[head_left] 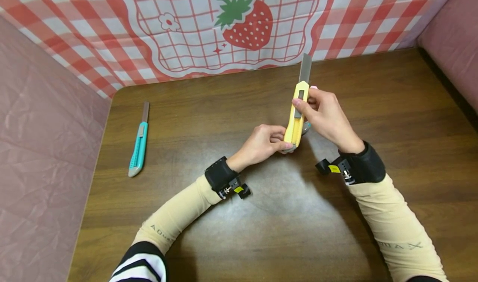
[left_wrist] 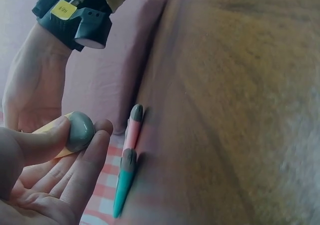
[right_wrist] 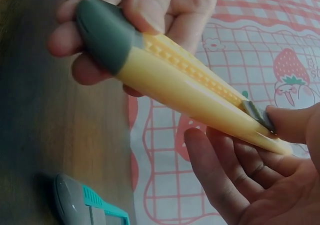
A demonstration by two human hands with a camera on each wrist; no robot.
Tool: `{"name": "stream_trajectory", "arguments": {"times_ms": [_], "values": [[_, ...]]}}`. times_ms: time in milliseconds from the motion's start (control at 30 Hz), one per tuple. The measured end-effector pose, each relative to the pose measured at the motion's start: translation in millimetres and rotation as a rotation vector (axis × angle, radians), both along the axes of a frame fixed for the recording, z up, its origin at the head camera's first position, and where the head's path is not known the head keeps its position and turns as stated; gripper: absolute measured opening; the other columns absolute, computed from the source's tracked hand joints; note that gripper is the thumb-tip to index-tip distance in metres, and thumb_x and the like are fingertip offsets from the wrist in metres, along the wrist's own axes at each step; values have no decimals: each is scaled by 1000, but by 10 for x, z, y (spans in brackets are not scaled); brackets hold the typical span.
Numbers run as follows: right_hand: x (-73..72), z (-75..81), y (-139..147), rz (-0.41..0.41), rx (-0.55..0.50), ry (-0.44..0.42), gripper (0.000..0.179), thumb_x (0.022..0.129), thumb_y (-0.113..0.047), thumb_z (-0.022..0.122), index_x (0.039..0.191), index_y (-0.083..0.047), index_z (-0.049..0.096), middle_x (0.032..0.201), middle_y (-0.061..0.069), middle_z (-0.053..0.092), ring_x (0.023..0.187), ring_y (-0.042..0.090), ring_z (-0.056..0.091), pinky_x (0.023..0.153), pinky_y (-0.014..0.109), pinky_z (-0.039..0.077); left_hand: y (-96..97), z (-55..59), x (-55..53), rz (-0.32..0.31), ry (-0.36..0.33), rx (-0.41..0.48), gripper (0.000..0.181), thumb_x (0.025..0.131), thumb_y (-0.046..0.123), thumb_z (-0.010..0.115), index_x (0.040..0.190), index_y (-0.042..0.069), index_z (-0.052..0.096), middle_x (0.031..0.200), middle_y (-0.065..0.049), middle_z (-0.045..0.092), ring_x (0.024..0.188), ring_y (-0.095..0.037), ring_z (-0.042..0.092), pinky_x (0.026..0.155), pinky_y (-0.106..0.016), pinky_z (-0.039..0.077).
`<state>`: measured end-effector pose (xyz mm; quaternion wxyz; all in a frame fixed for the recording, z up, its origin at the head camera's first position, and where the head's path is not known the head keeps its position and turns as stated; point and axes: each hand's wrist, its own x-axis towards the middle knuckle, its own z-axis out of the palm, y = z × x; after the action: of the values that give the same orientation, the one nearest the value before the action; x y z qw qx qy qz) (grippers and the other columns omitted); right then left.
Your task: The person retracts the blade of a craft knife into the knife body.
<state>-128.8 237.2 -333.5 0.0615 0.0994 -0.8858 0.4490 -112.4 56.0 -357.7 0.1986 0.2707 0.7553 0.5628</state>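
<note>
A yellow box cutter (head_left: 293, 126) is held up at a slant over the table, its broad blade (head_left: 305, 68) extended toward the cloth. My left hand (head_left: 261, 143) pinches its grey end cap (left_wrist: 80, 131) between thumb and fingers. Nearer the blade, my right hand (head_left: 330, 118) grips the body, thumb on the dark slider (right_wrist: 258, 117). Behind the held cutter, a teal cutter (left_wrist: 125, 180) and a pink one with a dark end (left_wrist: 134, 127) lie on the table; the head view shows only a bit of teal.
Another teal box cutter (head_left: 138, 149) lies at the table's left side, its blade out and pointing away. A red-and-white checked cloth with a strawberry print (head_left: 248, 24) hangs along the far edge of the brown wooden table (head_left: 261, 228). Pink fabric (head_left: 455, 37) borders both sides.
</note>
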Motion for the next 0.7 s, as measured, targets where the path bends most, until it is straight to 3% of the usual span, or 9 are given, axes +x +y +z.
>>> {"name": "stream_trajectory", "arguments": {"times_ms": [133,400,633,700], "values": [[-4,-16,-5,-1,-14,-9,27,93,-24,58,99,2,62,80,13,64,62,16,59,48,14,45,-15,-10,-15,1,11,-22,14,83,3,68,94,-4,63,86,-13,70,75,-6,63,65,-21,57],[-10,-27,0,6,-25,-20,26,94,-23,55,99,2,61,78,13,62,61,20,58,47,14,47,-24,-17,-23,-17,10,26,15,82,-1,67,95,-8,63,87,-20,68,75,-11,64,66,-26,58],[-12,-22,-17,32,-43,-2,25,95,-20,53,96,3,63,75,15,60,60,18,56,48,17,50,10,-293,-140,-1,21,45,16,82,6,70,95,0,65,83,-12,70,71,-7,64,63,-25,58],[-7,-20,-14,31,-38,7,25,96,-20,53,95,3,63,75,14,60,59,19,56,47,16,49,9,-311,-150,-2,25,44,16,82,8,70,95,1,65,82,-10,70,71,-6,63,62,-23,58]]}}
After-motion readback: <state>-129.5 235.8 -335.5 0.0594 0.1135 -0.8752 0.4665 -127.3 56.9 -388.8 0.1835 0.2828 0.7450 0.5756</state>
